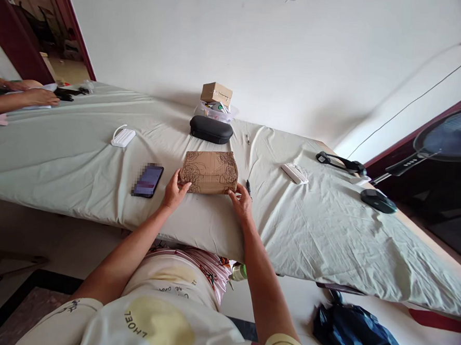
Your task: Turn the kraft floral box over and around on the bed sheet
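A brown cardboard box [211, 168] with dark line drawings near its corners rests on the cloth-covered table in front of me. My left hand [175, 191] grips its near left corner, thumb on top. At the near right corner my right hand [242, 200] holds it the same way, fingers partly hidden behind the edge. A black pen [249, 187] lies just right of the box, close to my right hand. To the left of my left hand is a phone [148, 181], lying face up with its screen lit.
Behind the box sit a black hard case [211, 129], a plastic tub [218, 112] and a smaller carton [216, 93]. White corded devices [124, 137] lie at both sides. At right are a headset [340, 162], a black pouch [378, 201] and a fan [451, 134]. Another person's hands [40, 97] work at far left.
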`<state>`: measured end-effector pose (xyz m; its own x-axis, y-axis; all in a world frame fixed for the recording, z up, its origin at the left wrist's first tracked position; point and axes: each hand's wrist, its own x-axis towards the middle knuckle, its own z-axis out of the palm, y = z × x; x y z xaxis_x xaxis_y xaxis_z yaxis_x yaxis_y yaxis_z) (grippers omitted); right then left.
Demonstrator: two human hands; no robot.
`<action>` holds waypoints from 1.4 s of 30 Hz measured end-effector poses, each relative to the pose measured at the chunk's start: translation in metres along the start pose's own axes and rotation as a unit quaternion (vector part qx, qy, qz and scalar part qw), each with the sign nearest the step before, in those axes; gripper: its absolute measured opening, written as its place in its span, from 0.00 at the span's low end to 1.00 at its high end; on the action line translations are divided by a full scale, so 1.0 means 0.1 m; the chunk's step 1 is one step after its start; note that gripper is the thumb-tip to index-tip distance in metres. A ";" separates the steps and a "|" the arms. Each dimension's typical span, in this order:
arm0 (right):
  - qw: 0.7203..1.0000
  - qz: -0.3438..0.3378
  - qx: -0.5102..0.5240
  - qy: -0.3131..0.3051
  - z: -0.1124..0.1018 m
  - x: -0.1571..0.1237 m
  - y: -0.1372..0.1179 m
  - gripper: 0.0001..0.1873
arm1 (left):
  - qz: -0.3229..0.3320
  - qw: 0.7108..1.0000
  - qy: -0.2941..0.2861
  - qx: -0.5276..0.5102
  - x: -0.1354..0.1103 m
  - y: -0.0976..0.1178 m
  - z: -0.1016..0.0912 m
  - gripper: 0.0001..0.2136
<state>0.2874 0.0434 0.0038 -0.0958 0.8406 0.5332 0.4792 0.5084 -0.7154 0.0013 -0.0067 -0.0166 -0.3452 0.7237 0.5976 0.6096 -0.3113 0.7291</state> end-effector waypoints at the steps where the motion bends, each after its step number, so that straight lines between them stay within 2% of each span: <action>1: 1.000 -0.001 -0.017 -0.005 -0.01 0.00 0.01 0.25 | -0.009 0.999 -0.013 0.032 0.00 0.00 0.00 0.23; 5: 0.995 0.004 -0.085 -0.056 -0.02 -0.01 0.05 0.18 | -0.018 0.985 -0.063 0.160 0.01 0.07 -0.01 0.17; 10: 0.987 0.016 -0.116 -0.112 -0.02 0.00 0.12 0.13 | -0.037 0.971 -0.116 0.205 0.00 0.18 -0.02 0.18; 14: 0.986 0.007 -0.118 -0.116 -0.03 0.02 0.16 0.14 | -0.039 0.973 -0.129 0.188 0.01 0.18 -0.04 0.18; 18: 0.983 0.004 -0.145 -0.115 -0.03 0.00 0.17 0.15 | -0.031 0.973 -0.135 0.183 0.01 0.15 -0.06 0.13; 23: 0.978 -0.003 -0.184 -0.103 0.00 -0.03 0.10 0.18 | -0.033 0.969 -0.128 0.209 0.02 0.12 -0.06 0.07; 27: 0.975 0.003 -0.201 -0.094 0.03 -0.05 0.06 0.16 | -0.047 0.958 -0.150 0.240 0.04 0.10 -0.07 0.07; 31: 0.981 0.000 -0.171 -0.095 0.02 -0.07 0.03 0.18 | -0.040 0.950 -0.158 0.267 0.04 0.07 -0.06 0.06; 34: 0.987 0.017 -0.131 -0.089 0.00 -0.08 -0.03 0.20 | -0.037 0.946 -0.149 0.286 0.03 0.07 -0.06 0.07; 39: 0.998 -0.001 -0.053 -0.024 -0.01 -0.07 -0.16 0.43 | -0.047 0.943 -0.123 0.306 0.04 0.13 -0.05 0.18; 42: 0.999 -0.018 -0.040 -0.022 -0.01 -0.06 -0.23 0.46 | -0.043 0.940 -0.139 0.308 0.05 0.16 -0.06 0.18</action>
<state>0.2774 0.0266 0.0177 -0.1515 0.8300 0.5367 0.5423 0.5238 -0.6569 0.0049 -0.0112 -0.0001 -0.2644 0.8897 0.3721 0.9148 0.1093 0.3888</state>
